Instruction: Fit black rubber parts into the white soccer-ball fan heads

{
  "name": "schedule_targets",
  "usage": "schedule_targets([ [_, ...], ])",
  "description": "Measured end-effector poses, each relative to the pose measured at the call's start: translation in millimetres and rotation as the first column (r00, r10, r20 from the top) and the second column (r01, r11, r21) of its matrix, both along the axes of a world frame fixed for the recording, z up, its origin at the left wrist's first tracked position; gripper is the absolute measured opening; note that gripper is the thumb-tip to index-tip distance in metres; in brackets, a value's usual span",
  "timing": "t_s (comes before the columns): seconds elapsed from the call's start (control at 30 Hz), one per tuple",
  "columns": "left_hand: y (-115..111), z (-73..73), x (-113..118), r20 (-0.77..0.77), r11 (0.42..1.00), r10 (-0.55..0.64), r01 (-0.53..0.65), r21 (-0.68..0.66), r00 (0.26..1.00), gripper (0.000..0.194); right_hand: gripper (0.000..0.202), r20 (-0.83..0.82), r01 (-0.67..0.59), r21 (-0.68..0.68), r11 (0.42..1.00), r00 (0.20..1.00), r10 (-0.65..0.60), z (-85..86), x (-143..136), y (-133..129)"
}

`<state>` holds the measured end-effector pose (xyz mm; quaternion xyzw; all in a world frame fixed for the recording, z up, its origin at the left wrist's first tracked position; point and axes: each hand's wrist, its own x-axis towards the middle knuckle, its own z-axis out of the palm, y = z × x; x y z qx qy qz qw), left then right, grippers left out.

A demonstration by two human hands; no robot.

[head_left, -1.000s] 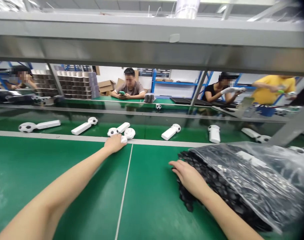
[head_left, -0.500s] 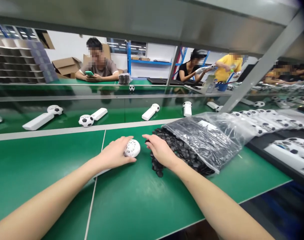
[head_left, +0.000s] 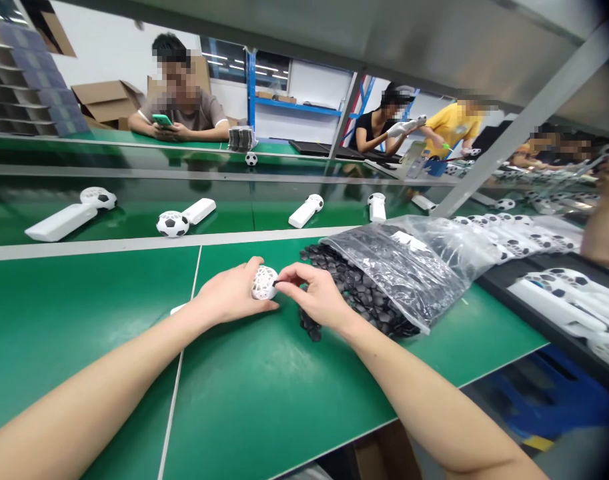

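My left hand [head_left: 229, 291] is wrapped round a white device with a ball-shaped lattice head [head_left: 265, 283]; the end of its handle shows beneath my wrist. My right hand [head_left: 311, 293] pinches a small black piece [head_left: 276, 284] against the right side of the ball head. Just right of my right hand, many loose black pieces [head_left: 357, 287] spill from a clear plastic bag [head_left: 404, 260] lying on the green table [head_left: 234, 400].
Several white devices with football heads [head_left: 173, 224] lie on the belt [head_left: 254, 213] beyond the table. At right, a black tray [head_left: 514, 293] holds more devices, with a person's blurred arm [head_left: 604, 217] beside it. Other people sit across. A slanted metal post [head_left: 524, 113] stands right.
My right hand has moved left from the black pile to the ball head, bringing a black piece against it. A person's arm has appeared at the right edge. The camera view has shifted.
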<state>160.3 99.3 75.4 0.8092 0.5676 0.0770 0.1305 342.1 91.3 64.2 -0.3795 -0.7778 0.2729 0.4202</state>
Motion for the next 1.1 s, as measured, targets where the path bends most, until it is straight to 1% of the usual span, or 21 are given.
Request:
schedule_targets([
  [0.03,0,-0.9,-1,0.002,1.000,-0.001,0.001,0.009,1.000,0.076,0.001,0.008,-0.029,-0.022,0.999,1.000,0.029,-1.1,-1,-1],
  [0.07,0,-1.9,-1,0.001,1.000,-0.005,0.005,0.028,1.000,0.077,0.001,0.027,-0.054,-0.018,0.998,0.998,0.055,-2.6,-3,-2],
  [0.17,-2,-5.0,-4,0.012,0.996,-0.033,0.032,0.084,0.999,0.083,0.004,0.130,-0.102,0.079,0.992,0.987,0.092,-8.0,-6,-3],
  [0.27,-3,-6.7,-7,0.044,0.997,-0.042,0.039,0.068,0.998,0.087,0.006,0.180,-0.078,0.124,0.989,0.982,0.055,-11.4,-10,-2],
  [0.37,-5,-6.6,-8,0.072,0.998,-0.046,0.043,0.051,0.996,0.083,0.008,0.141,-0.042,0.112,0.993,0.990,0.026,-11.9,-12,-3],
  [0.5,-5,-5.2,-8,0.113,0.997,-0.052,0.044,0.069,0.992,0.070,0.016,0.065,0.013,0.037,0.999,0.998,-0.016,-12.1,-12,-3],
  [0.57,-5,-4.8,-8,0.127,0.997,-0.043,0.034,0.074,0.991,0.069,0.031,0.034,0.035,-0.053,0.998,0.999,-0.033,-13.8,-11,-1],
  [0.63,-4,-4.5,-7,0.139,0.997,-0.043,0.034,0.065,0.989,0.067,0.045,0.002,0.004,-0.174,0.985,1.000,-0.003,-16.4,-11,2],
  [0.7,-3,-4.1,-7,0.160,0.998,-0.046,0.038,0.054,0.986,0.064,0.049,-0.029,-0.070,-0.262,0.963,0.998,0.064,-19.3,-11,4],
  [0.73,-3,-3.9,-7,0.170,0.998,-0.048,0.040,0.053,0.984,0.062,0.048,-0.040,-0.099,-0.278,0.955,0.995,0.092,-20.4,-11,5],
  [0.8,-3,-3.5,-7,0.179,0.997,-0.049,0.039,0.060,0.983,0.059,0.046,-0.036,-0.119,-0.264,0.957,0.993,0.114,-21.8,-12,5],
  [0.97,-5,-2.7,-5,0.125,0.996,-0.050,0.039,0.084,0.991,0.058,0.048,0.050,-0.079,-0.183,0.980,0.995,0.090,-20.6,-12,4],
  [1.03,-5,-2.5,-4,0.106,0.996,-0.041,0.032,0.088,0.993,0.057,0.048,0.054,-0.066,-0.184,0.981,0.996,0.077,-19.8,-11,4],
  [1.1,-5,-2.8,-4,0.115,0.996,-0.039,0.029,0.085,0.993,0.060,0.045,0.049,-0.059,-0.199,0.978,0.996,0.070,-19.3,-11,5],
])
